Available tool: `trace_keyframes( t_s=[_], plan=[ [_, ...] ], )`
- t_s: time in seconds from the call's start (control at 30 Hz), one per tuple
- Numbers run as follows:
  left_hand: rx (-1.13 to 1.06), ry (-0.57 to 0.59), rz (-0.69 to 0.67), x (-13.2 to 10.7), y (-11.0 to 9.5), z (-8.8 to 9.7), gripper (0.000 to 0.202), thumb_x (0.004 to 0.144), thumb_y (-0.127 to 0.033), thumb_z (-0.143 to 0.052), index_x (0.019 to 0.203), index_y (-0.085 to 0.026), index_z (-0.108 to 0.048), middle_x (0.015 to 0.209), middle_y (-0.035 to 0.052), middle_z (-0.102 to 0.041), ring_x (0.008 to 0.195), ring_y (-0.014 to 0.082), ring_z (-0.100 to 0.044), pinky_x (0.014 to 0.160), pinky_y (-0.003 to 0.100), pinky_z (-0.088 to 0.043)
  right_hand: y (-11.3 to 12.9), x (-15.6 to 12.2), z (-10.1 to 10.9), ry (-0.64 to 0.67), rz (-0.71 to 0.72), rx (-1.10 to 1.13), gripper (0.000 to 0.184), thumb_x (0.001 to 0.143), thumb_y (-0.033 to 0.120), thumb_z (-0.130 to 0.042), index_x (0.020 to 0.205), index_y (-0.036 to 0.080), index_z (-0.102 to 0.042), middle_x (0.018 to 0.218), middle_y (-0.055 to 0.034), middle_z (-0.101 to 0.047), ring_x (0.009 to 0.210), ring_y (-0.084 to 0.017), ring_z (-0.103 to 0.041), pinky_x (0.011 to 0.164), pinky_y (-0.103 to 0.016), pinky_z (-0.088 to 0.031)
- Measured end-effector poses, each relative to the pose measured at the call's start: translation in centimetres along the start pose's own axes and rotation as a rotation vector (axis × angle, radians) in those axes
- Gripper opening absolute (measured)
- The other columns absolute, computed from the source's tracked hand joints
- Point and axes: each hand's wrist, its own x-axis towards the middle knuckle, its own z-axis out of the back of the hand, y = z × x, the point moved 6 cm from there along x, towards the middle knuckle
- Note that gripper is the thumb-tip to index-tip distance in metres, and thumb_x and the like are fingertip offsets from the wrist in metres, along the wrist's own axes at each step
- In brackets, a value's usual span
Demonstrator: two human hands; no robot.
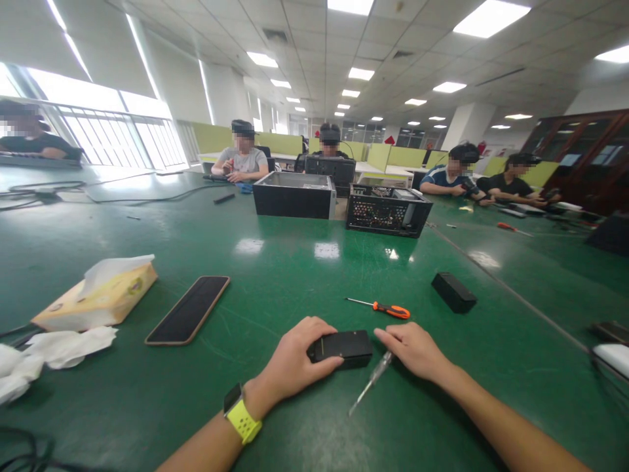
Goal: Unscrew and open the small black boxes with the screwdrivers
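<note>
A small black box (344,346) lies flat on the green table (275,275) right in front of me. My left hand (293,360), with a yellow-strapped watch on the wrist, is wrapped round the box's left end. My right hand (413,349) rests at the box's right end with fingers curled over a clear-handled screwdriver (371,381) that points toward me. An orange-handled screwdriver (383,307) lies just beyond the box.
A phone (189,309) lies face up to the left, beside a tissue box (98,298) and crumpled tissues (63,346). A second small black box (453,292) sits to the right. Two open computer cases (339,200) stand further back; several people sit at the far edge.
</note>
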Motion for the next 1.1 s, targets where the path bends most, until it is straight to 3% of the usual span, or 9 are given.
trace_keyframes(
  t_s=[0.13,0.33,0.5,0.57,0.63,0.73,0.87,0.97,1.1],
  plan=[
    [-0.003,-0.015,-0.014,0.0,-0.1,0.1,0.029,0.082,-0.033,-0.070,0.107,-0.021,-0.063,0.101,0.0060,-0.065,0.094,0.0228,-0.059,0.085,0.036,-0.048,-0.2,-0.1,-0.6,0.102,-0.029,0.152,0.052,0.076,0.058,-0.063,0.050,0.019,-0.044,0.043,0.0068,-0.040,0.043,-0.008,-0.034,0.045,-0.021,-0.024],
    [-0.006,-0.019,-0.028,0.0,-0.3,0.2,0.028,0.082,-0.033,-0.070,0.106,-0.020,-0.062,0.102,0.0061,-0.065,0.095,0.0230,-0.059,0.087,0.036,-0.047,-2.2,0.7,1.7,0.046,-0.167,0.421,0.048,0.081,0.061,-0.056,0.060,0.021,-0.041,0.038,0.0084,-0.041,0.030,-0.007,-0.034,0.034,-0.019,-0.019],
    [0.004,-0.026,-0.023,0.0,-0.2,0.2,0.029,0.081,-0.031,-0.071,0.106,-0.020,-0.062,0.102,0.0061,-0.065,0.096,0.0233,-0.058,0.087,0.036,-0.047,-0.5,0.8,2.8,-0.031,-0.132,0.619,0.048,0.078,0.064,-0.056,0.064,0.022,-0.036,0.056,0.0047,-0.049,0.049,-0.012,-0.056,0.047,-0.023,-0.046],
    [0.002,-0.028,-0.025,0.0,-0.2,0.2,0.029,0.080,-0.031,-0.071,0.106,-0.021,-0.062,0.102,0.0063,-0.064,0.096,0.0235,-0.058,0.086,0.036,-0.047,0.7,0.6,2.6,-0.021,-0.114,0.644,0.048,0.082,0.068,-0.047,0.068,0.023,-0.037,0.054,0.0077,-0.041,0.043,-0.010,-0.049,0.046,-0.024,-0.046],
    [-0.004,-0.034,-0.032,0.0,-0.3,0.3,0.029,0.081,-0.031,-0.071,0.106,-0.021,-0.062,0.102,0.0063,-0.064,0.096,0.0235,-0.058,0.086,0.036,-0.048,2.1,0.3,2.2,0.012,-0.107,0.640,0.046,0.083,0.068,-0.045,0.074,0.023,-0.044,0.051,0.0108,-0.032,0.033,-0.007,-0.031,0.037,-0.021,-0.035],
    [-0.003,-0.041,-0.042,0.0,-0.3,0.3,0.029,0.080,-0.030,-0.071,0.106,-0.021,-0.062,0.102,0.0055,-0.064,0.094,0.0229,-0.059,0.086,0.036,-0.047,4.7,0.1,1.4,0.088,-0.012,0.416,0.043,0.072,0.059,-0.070,0.090,0.021,-0.060,0.053,0.0091,-0.042,0.039,-0.007,-0.034,0.041,-0.020,-0.029],
    [0.009,-0.037,-0.046,0.0,-0.3,0.1,0.031,0.078,-0.030,-0.073,0.106,-0.021,-0.063,0.102,0.0058,-0.064,0.095,0.0234,-0.058,0.085,0.036,-0.048,8.2,0.4,-0.8,0.239,0.268,-0.281,0.069,0.056,0.061,-0.080,0.112,0.022,-0.066,0.070,0.0001,-0.063,0.063,-0.017,-0.056,0.056,-0.024,-0.034],
    [0.010,-0.028,-0.044,0.0,-0.3,0.1,0.032,0.077,-0.031,-0.074,0.106,-0.021,-0.063,0.102,0.0063,-0.064,0.095,0.0237,-0.059,0.085,0.036,-0.049,9.2,0.7,-2.2,0.310,0.356,-0.507,0.055,0.061,0.065,-0.074,0.096,0.022,-0.072,0.075,-0.0034,-0.068,0.068,-0.020,-0.059,0.057,-0.025,-0.032],
    [-0.006,-0.061,-0.046,0.0,-0.2,0.5,0.038,0.078,-0.034,-0.073,0.112,-0.021,-0.061,0.109,0.0080,-0.063,0.102,0.0250,-0.058,0.090,0.038,-0.049,8.5,0.1,-1.4,0.280,0.312,-0.458,0.037,0.066,0.056,-0.074,0.079,0.021,-0.072,0.063,0.0009,-0.063,0.057,-0.014,-0.052,0.051,-0.024,-0.028]
  ],
)
